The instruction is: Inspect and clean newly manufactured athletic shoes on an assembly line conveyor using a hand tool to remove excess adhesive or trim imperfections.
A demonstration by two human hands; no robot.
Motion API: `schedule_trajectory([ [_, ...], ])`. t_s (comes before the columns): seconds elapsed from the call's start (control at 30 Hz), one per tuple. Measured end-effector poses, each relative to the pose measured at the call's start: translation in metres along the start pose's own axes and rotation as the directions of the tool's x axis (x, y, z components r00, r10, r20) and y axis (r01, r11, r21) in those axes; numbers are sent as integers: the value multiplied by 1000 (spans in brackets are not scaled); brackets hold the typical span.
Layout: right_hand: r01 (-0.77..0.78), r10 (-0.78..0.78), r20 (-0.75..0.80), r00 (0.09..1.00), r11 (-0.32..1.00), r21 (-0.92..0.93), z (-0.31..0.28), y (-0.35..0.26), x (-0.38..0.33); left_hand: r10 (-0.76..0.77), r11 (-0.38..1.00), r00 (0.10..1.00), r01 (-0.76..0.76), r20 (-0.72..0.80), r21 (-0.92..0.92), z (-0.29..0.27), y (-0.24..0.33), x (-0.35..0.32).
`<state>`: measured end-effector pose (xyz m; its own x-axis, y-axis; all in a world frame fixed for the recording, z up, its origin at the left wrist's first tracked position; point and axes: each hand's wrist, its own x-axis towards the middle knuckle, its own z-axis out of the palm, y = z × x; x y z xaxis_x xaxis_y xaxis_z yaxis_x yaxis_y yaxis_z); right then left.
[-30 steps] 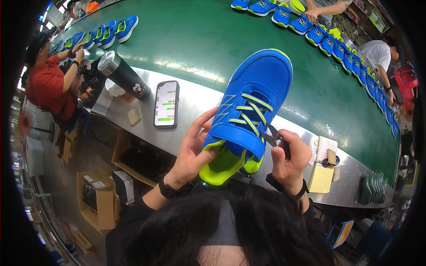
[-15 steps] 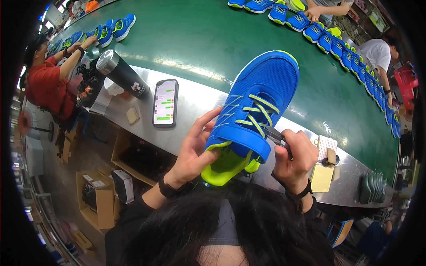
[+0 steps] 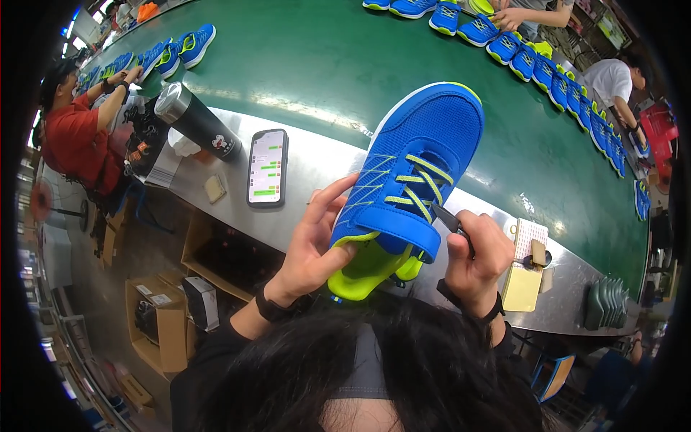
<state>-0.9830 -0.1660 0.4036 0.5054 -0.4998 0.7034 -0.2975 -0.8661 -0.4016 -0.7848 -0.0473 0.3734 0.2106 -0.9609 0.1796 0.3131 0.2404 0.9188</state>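
Observation:
A blue sneaker with lime-green trim and laces is held up in front of me, toe pointing away. My left hand grips its heel collar from the left side, thumb inside the opening. At the shoe's right side, my right hand is closed around small dark snips. Their tip is beside the laces, just above the blue strap; whether it touches the shoe I cannot tell. My right fingers partly hide the handle.
On the metal ledge are a phone, a black tumbler and a yellow notepad. Similar sneakers line the green conveyor. Co-workers stand left and right. Open cartons sit below left.
Sneakers on the green conveyor have shifted slightly left, and a gap now shows in the right-hand row. My snips have shifted slightly beside the laces. My left hand keeps its grip.

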Motion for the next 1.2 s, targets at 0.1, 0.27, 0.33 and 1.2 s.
schedule_trajectory([
  [0.1, -43, 48, -45, 998, 993, 108, 4, 8, -12, -15, 1000, 1000, 15, 7, -5, 2, -1, -2],
  [0.27, -593, 667, 187, 721, 455, 664, -6, 21, -21, -82, 997, 993, 81, -86, -15, 6, -3, -5],
  [0.33, -620, 686, 205, 698, 434, 654, -8, 33, -28, -142, 984, 974, 121, -174, -127, 6, -11, -7],
  [1.2, -899, 563, 707, 428, 350, 265, 24, 13, -81, -320, 83, 923, -197, 214, 977, 52, -14, -18],
])
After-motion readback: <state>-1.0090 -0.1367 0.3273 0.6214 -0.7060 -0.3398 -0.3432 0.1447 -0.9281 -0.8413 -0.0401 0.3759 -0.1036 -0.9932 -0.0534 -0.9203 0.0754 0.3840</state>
